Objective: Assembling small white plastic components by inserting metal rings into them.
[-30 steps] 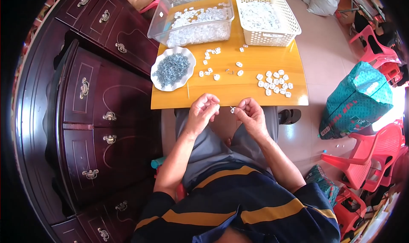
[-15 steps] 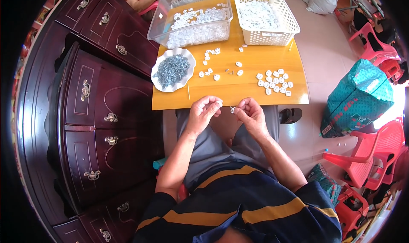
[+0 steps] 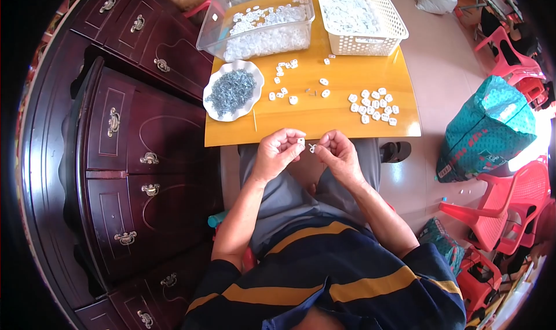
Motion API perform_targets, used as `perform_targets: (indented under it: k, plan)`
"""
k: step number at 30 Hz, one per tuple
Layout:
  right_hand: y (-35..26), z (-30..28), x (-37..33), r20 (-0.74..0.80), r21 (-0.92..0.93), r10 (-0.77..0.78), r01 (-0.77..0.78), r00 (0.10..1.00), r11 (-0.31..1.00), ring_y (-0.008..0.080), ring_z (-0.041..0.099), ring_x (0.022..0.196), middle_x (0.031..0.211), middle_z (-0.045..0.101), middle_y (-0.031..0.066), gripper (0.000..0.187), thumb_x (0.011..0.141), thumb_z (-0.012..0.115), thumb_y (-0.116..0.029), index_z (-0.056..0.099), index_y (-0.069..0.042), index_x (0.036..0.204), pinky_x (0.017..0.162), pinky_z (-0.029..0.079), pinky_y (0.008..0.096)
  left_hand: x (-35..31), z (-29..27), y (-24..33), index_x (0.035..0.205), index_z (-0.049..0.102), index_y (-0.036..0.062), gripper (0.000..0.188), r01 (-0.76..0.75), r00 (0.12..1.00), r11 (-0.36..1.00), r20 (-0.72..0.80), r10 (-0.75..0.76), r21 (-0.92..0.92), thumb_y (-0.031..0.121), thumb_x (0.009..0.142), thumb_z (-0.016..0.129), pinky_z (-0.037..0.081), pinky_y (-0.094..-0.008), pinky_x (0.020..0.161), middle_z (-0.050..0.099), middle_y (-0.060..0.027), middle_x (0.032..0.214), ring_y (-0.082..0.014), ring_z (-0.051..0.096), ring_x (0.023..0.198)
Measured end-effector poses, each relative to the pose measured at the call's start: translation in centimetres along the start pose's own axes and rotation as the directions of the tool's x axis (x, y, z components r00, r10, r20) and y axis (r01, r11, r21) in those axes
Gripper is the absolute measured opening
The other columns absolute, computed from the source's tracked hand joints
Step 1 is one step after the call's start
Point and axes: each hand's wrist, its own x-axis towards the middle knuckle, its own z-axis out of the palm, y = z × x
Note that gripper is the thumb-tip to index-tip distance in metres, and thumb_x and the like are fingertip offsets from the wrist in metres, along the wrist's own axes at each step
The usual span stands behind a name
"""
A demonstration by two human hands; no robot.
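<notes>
So we had a white piece (image 3: 301, 141) pinched in our left fingers (image 3: 284, 134), another piece (image 3: 313, 149) pinched in our right fingers (image 3: 335, 139), worktop (image 3: 229, 133) just beyond.

1 head-worn fisheye looks down at hands (image 3: 274, 158).

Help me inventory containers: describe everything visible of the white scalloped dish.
The white, wavy-rimmed dish, smooth and seemingly plastic or ceramic, sits upright at the left edge of the glossy yellow-brown table. A heap of small grey-blue metallic pieces fills its middle, leaving the rim bare. The clear plastic bin stands just beyond it; whether they touch is unclear. Nobody touches it.
</notes>
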Motion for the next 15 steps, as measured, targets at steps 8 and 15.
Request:
perform_targets:
  k: [8, 15]
  plan:
    - [0.29, -0.04, 0.04, 0.017, -0.047, -0.015, 0.016, 1.000, 0.999, 0.0036, 0.057, 0.073, 0.083, 0.061, -0.0031, 0.011, 0.098, 0.066, -0.006, 0.055, -0.005, 0.102, 0.065, 0.047, 0.0183, -0.22, 0.26, 0.85, 0.120, 0.067, 0.0008, 0.022, -0.003, 1.000, 0.996, 0.031, 0.000, 0.086, 0.005, 0.098, 0.066, 0.054, -0.0218, 0.068, 0.068, -0.0002, 0.094, -0.0040, 0.062, 0.077]
    - [0.19, -0.15, -0.06, 0.035, -0.038, -0.003, 0.004, 0.999, 0.999, 0.0035, 0.057, 0.073, 0.085, 0.061, -0.0027, 0.011, 0.098, 0.066, -0.006, 0.055, -0.005, 0.102, 0.065, 0.047, 0.0179, -0.17, 0.11, 0.29, 0.122, 0.067, 0.0003, 0.024, -0.013, 0.996, 0.996, 0.084, 0.005, 0.093, 0.003, 0.098, 0.064, 0.053, -0.0212, 0.068, 0.068, -0.0005, 0.096, -0.0049, 0.062, 0.077]
